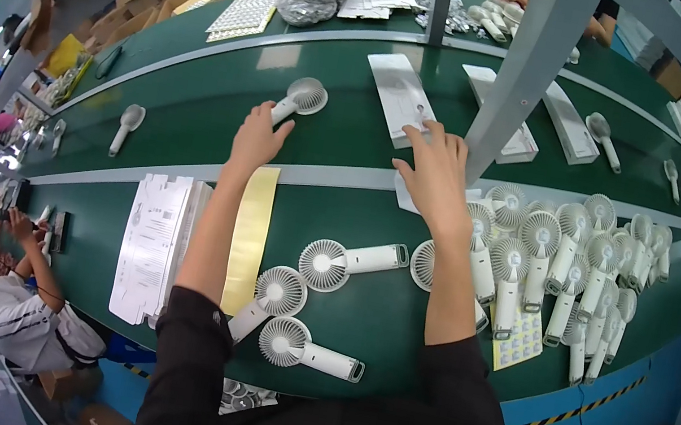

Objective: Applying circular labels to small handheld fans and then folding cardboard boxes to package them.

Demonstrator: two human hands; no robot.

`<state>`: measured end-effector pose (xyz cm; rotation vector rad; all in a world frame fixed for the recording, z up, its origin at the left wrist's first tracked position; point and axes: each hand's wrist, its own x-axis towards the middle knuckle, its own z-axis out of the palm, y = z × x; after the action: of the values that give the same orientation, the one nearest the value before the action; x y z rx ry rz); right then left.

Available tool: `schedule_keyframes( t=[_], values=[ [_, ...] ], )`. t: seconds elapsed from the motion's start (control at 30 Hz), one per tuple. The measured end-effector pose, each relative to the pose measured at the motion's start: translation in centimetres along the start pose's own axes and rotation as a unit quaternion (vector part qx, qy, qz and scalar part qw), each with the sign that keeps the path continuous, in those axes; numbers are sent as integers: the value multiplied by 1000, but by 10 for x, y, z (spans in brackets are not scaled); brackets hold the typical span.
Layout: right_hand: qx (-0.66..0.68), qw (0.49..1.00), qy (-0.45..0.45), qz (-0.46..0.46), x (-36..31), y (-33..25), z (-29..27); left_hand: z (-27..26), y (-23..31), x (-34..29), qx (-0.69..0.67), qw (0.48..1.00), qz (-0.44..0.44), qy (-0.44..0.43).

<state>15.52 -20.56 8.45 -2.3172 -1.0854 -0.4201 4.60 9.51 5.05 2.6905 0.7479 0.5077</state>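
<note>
Green and long, the bench [193,118] ran across the workshop with a pale strip dividing its far belt from the nearer working surface, and a grey metal post [526,63] rose over it. The person's left hand [258,139] reached out to the far belt, its fingers [271,114] closed round the handle of a white handheld fan [301,99] that lay flat with its round head pointing away to the right. The right hand [436,175] was stretched out flat and open, fingers spread, resting on the near end of a long white box [399,95]; it gripped nothing that I could see. Three more white fans [316,299] lay loose on the near surface between the forearms, and a crowded batch of fans [575,249] lay packed together just to the right of the right wrist. A yellow strip [249,237] lay alongside the left forearm, with a stack of flat white card sheets [150,247] just left of it. At the left end, another person in a striped shirt [21,320] sat bent over.
</note>
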Motion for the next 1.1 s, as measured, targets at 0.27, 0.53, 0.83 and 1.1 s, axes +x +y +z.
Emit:
schedule_keyframes(
  t=[0.27, 0.53, 0.83, 1.1],
  values=[
    [92, 995, -9, -28, -6, -9, -28, 72, -59, 26, 148, 988, 42, 27],
    [119, 993, -13, -6, 0, -19, -38, 15, 1, -25, 9, 961, 244, -127],
    [129, 989, -75, 5, -5, -22, -37, -61, -20, -110, -125, 984, 86, -94],
    [142, 986, -86, -14, 0, -25, -43, -164, -206, -175, 132, 911, -390, -34]
  ],
)
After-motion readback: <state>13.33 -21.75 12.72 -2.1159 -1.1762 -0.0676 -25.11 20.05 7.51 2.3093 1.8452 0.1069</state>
